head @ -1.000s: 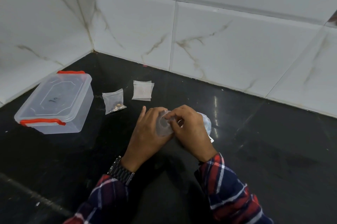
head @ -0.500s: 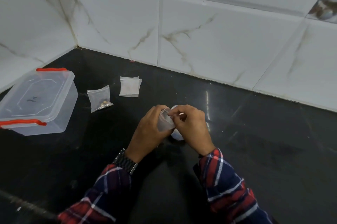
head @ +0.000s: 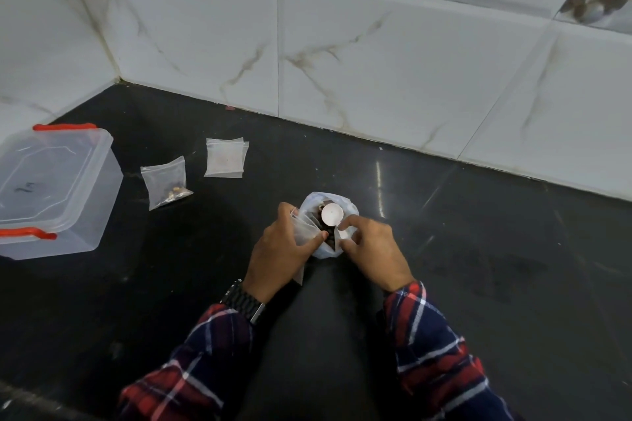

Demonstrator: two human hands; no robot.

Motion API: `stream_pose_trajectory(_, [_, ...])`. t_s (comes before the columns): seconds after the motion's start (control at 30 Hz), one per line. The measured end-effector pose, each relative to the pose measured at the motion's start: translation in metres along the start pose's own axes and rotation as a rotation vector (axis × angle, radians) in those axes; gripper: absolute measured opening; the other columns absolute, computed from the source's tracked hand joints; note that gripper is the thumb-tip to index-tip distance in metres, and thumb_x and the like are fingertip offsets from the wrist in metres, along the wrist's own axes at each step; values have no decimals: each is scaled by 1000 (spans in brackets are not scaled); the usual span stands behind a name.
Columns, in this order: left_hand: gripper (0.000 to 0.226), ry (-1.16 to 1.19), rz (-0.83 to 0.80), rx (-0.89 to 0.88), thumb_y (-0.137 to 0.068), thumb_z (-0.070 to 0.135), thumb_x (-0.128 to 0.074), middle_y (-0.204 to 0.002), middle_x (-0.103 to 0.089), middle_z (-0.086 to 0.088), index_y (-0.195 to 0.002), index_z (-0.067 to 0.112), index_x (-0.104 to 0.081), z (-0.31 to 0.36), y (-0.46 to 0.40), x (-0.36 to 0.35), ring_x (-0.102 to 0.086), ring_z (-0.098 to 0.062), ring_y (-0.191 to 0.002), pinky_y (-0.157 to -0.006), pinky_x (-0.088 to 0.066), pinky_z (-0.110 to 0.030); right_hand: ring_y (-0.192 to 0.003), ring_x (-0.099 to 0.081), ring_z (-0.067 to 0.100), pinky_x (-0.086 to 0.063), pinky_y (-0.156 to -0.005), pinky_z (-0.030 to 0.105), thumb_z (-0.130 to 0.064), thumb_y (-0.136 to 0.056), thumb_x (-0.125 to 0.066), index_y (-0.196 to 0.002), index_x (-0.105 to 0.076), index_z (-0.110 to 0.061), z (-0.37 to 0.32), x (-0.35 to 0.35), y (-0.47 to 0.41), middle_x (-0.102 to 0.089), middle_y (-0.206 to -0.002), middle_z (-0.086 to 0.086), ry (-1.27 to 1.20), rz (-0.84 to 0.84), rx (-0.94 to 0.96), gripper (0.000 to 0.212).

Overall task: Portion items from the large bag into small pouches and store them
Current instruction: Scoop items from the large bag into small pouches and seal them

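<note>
The large clear bag [head: 345, 206] stands open on the black counter, with dark items and a small round white scoop [head: 332, 214] inside it. My left hand [head: 280, 249] grips a small clear pouch [head: 305, 230] at the bag's left side. My right hand [head: 372, 249] pinches the scoop's handle at the bag's right side. A filled small pouch [head: 166, 182] lies to the left. Behind it lies a stack of empty pouches [head: 225, 157].
A clear plastic box with a closed lid and red latches [head: 51, 191] sits at the far left of the counter [head: 478, 266]. White marble-look tiled walls [head: 376, 54] close the counter at the back and left.
My hands have parted from the small pouch held between them. The left hand keeps the pouch, the right hand has gone to the scoop, and the open large bag shows now.
</note>
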State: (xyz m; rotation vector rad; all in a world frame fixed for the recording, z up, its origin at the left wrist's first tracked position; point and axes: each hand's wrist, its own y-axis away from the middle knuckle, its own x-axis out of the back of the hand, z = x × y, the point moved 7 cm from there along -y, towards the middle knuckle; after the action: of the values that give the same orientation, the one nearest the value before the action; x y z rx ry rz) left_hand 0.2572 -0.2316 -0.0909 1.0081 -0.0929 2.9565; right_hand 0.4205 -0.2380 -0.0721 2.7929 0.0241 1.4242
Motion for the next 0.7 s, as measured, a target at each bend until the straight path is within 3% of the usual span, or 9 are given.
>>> stream_pose_trajectory(0.1, [46, 48, 22, 37, -79, 40, -72, -94, -58, 6, -105, 23, -37, -1, -3, -1, -60, -14, -83, -69, -49, -30, -79, -50, 9, -35, -66, 11, -11, -86, -59, -104, -67, -13, -7, 7, -3, -50, -91, -2, 16, 87, 59, 20])
stream_pose_trajectory(0.2, [42, 114, 21, 61, -79, 27, -71, -96, -59, 2, -106, 21, -40, -7, -8, -1, -61, -14, -84, -71, -52, -31, -80, -48, 6, -36, -65, 5, -11, -87, -60, -104, -67, -11, -12, 11, -6, -49, -94, -3, -19, 126, 111, 19])
stream_pose_trajectory(0.3, [40, 156, 33, 50, -79, 21, -71, -97, -59, 2, -106, 21, -42, -9, -11, 3, -61, -12, -86, -68, -49, -22, -74, -49, 0, -37, -69, 0, -8, -86, -65, -101, -68, -11, -17, 11, -4, -49, -91, -6, -51, 152, 185, 16])
stream_pose_trajectory(0.4, [40, 205, 64, 45, -80, 18, -72, -98, -58, 2, -105, 21, -41, -9, -12, 6, -60, -9, -85, -65, -46, -16, -77, -52, 3, -42, -74, 7, -7, -87, -63, -98, -68, -10, -19, 9, -2, -52, -91, -4, -95, 168, 236, 12])
stream_pose_trajectory(0.53, [45, 249, 147, 115, -77, 25, -76, -97, -59, 2, -105, 17, -42, -17, -8, 9, -62, -14, -86, -67, -47, -19, -80, -58, 12, -52, -74, 25, -12, -91, -58, -98, -66, -9, -17, 5, 0, -56, -92, 1, -107, 210, 259, 11])
stream_pose_trajectory(0.7, [44, 257, 95, 172, -76, 26, -77, -95, -60, 2, -105, 19, -43, -23, -7, 3, -60, -6, -80, -60, -45, -15, -83, -58, 5, -47, -74, 13, -10, -89, -59, -101, -68, -12, -24, 7, 8, -61, -97, -3, -201, 245, 370, 15])
